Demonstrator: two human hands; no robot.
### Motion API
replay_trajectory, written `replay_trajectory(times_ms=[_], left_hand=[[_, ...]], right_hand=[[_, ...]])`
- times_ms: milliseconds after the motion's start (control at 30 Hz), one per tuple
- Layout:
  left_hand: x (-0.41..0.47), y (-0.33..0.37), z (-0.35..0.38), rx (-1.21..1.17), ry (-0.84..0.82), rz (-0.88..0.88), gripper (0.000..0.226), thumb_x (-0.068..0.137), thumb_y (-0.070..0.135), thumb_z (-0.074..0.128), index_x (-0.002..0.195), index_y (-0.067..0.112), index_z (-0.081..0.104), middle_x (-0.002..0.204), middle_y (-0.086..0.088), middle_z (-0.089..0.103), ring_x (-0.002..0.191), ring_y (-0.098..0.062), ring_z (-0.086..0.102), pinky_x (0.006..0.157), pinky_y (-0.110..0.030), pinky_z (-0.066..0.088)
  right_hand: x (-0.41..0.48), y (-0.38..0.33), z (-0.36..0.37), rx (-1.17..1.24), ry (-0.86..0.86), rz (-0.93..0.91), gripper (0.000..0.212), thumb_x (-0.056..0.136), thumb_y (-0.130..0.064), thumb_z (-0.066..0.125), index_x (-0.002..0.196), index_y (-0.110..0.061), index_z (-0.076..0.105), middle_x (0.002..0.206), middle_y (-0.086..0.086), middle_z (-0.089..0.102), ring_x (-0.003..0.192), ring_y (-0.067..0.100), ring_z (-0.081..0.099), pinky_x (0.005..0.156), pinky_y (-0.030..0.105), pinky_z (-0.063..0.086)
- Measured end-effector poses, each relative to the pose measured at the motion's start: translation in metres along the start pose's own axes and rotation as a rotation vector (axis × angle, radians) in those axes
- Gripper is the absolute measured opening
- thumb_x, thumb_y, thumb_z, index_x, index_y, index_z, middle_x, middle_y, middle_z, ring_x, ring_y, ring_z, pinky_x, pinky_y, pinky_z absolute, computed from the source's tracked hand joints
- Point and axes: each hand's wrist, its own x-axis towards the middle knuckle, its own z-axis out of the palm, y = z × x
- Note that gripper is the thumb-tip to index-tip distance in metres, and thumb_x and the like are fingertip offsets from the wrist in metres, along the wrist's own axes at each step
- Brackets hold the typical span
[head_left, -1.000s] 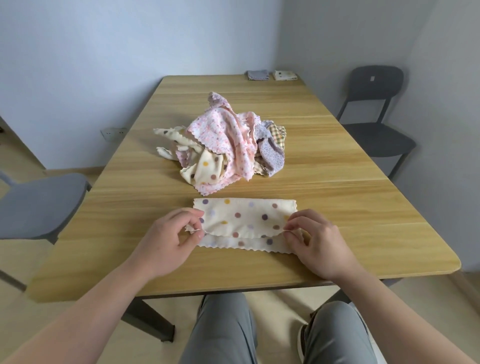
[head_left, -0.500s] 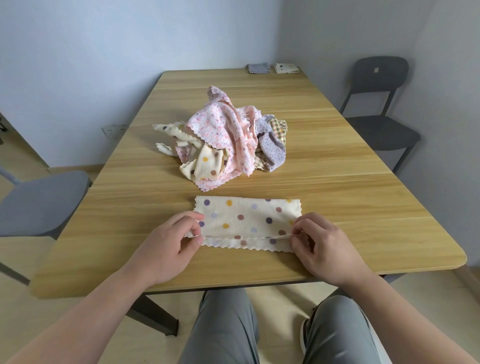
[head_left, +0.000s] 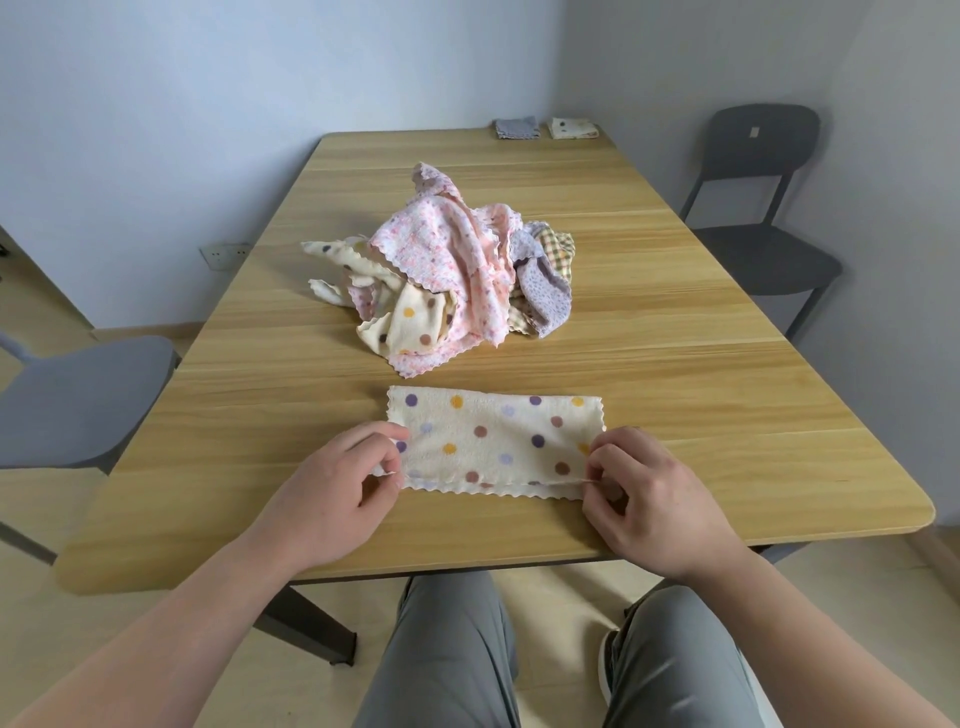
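A cream cloth with coloured dots (head_left: 493, 441) lies folded in half near the front edge of the wooden table (head_left: 701, 415). My left hand (head_left: 332, 493) pinches its near left corner between thumb and fingers. At the near right corner my right hand (head_left: 644, 499) pinches the scalloped edge. The top layer's edge sits almost level with the layer beneath it.
A loose pile of patterned cloths (head_left: 457, 280) lies in the middle of the table. Two folded cloths (head_left: 545, 128) sit at the far edge. A dark chair (head_left: 758, 228) stands at the right, a grey chair (head_left: 78, 400) at the left.
Both hands pulled the cloth's top layer toward me, so its edge moved down to nearly meet the lower layer's front edge. The fold now lies flatter.
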Motion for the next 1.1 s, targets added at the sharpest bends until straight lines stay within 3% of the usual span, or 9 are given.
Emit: replay_trajectory(times_ms=[100, 200, 267, 467, 567, 633, 733, 800, 1100], left_hand=[[0.000, -0.006, 0.003, -0.005, 0.017, 0.020, 0.014, 0.097, 0.019, 0.064, 0.087, 0.023, 0.055, 0.134, 0.025, 0.052, 0.062, 0.010, 0.053, 0.071, -0.030, 0.052], [0.002, -0.012, 0.005, 0.037, 0.047, 0.098, 0.011, 0.097, 0.029, 0.058, 0.086, 0.028, 0.057, 0.130, 0.024, 0.056, 0.117, 0.013, 0.050, 0.099, -0.027, 0.047], [0.003, -0.014, 0.005, 0.091, 0.068, 0.134, 0.013, 0.094, 0.037, 0.052, 0.084, 0.031, 0.057, 0.126, 0.025, 0.060, 0.132, 0.003, 0.044, 0.107, -0.030, 0.039], [0.012, 0.003, 0.004, 0.137, 0.216, 0.127, 0.020, 0.093, 0.047, 0.051, 0.084, 0.031, 0.058, 0.119, 0.018, 0.065, 0.129, -0.009, 0.049, 0.108, -0.028, 0.026], [0.034, 0.029, 0.012, 0.101, 0.239, 0.138, 0.027, 0.099, 0.036, 0.044, 0.107, 0.023, 0.066, 0.130, 0.008, 0.063, 0.135, -0.011, 0.045, 0.115, -0.022, 0.022], [0.051, 0.049, 0.021, 0.120, 0.155, 0.091, 0.036, 0.103, 0.029, 0.042, 0.133, 0.019, 0.060, 0.146, 0.005, 0.052, 0.143, -0.013, 0.036, 0.122, -0.029, 0.022], [0.069, 0.062, 0.042, 0.168, -0.016, -0.030, 0.051, 0.107, 0.031, 0.033, 0.157, 0.021, 0.030, 0.166, 0.004, 0.024, 0.155, -0.013, 0.013, 0.127, -0.034, 0.010], [0.072, 0.057, 0.053, 0.247, -0.124, -0.098, 0.058, 0.108, 0.041, 0.021, 0.162, 0.022, 0.011, 0.170, 0.005, 0.008, 0.156, -0.013, 0.000, 0.128, -0.036, 0.003], [0.065, 0.031, 0.047, 0.312, -0.257, -0.190, 0.061, 0.105, 0.055, 0.004, 0.160, 0.034, -0.010, 0.167, 0.010, -0.019, 0.152, -0.012, -0.024, 0.125, -0.042, -0.012]], right_hand=[[0.000, 0.000, 0.000, 0.008, 0.017, 0.002, 0.015, 0.090, -0.023, 0.062, 0.082, -0.009, 0.062, 0.098, 0.000, 0.058, 0.089, 0.020, 0.057, 0.070, 0.033, 0.051], [0.001, 0.001, 0.000, 0.007, 0.020, 0.012, 0.025, 0.093, -0.031, 0.063, 0.081, -0.010, 0.063, 0.095, -0.001, 0.058, 0.089, 0.020, 0.057, 0.072, 0.030, 0.049], [0.002, 0.002, 0.000, -0.025, -0.003, -0.004, 0.024, 0.094, -0.031, 0.063, 0.079, -0.012, 0.062, 0.090, -0.003, 0.058, 0.084, 0.020, 0.054, 0.073, 0.032, 0.049], [0.015, -0.012, -0.004, -0.198, 0.066, 0.046, 0.015, 0.086, -0.031, 0.067, 0.079, -0.019, 0.065, 0.094, -0.007, 0.063, 0.085, 0.023, 0.053, 0.070, 0.039, 0.040], [0.040, -0.026, 0.004, -0.188, 0.070, 0.034, 0.013, 0.090, -0.026, 0.063, 0.091, -0.015, 0.070, 0.102, -0.001, 0.066, 0.095, 0.028, 0.059, 0.075, 0.042, 0.048], [0.057, -0.036, 0.018, -0.161, -0.038, 0.084, 0.030, 0.094, -0.026, 0.051, 0.111, -0.010, 0.071, 0.117, 0.008, 0.068, 0.113, 0.034, 0.061, 0.091, 0.046, 0.052], [0.068, -0.045, 0.041, -0.111, -0.314, 0.194, 0.071, 0.096, -0.045, 0.017, 0.147, -0.007, 0.049, 0.153, 0.014, 0.047, 0.148, 0.033, 0.035, 0.121, 0.044, 0.030], [0.066, -0.045, 0.050, -0.116, -0.429, 0.271, 0.086, 0.090, -0.056, -0.003, 0.159, -0.013, 0.026, 0.167, 0.005, 0.022, 0.156, 0.024, 0.011, 0.127, 0.038, 0.009], [0.064, -0.029, 0.035, -0.235, -0.586, 0.407, 0.061, 0.106, -0.051, 0.006, 0.162, -0.029, -0.002, 0.169, -0.011, -0.009, 0.154, 0.016, -0.017, 0.124, 0.039, -0.010]])
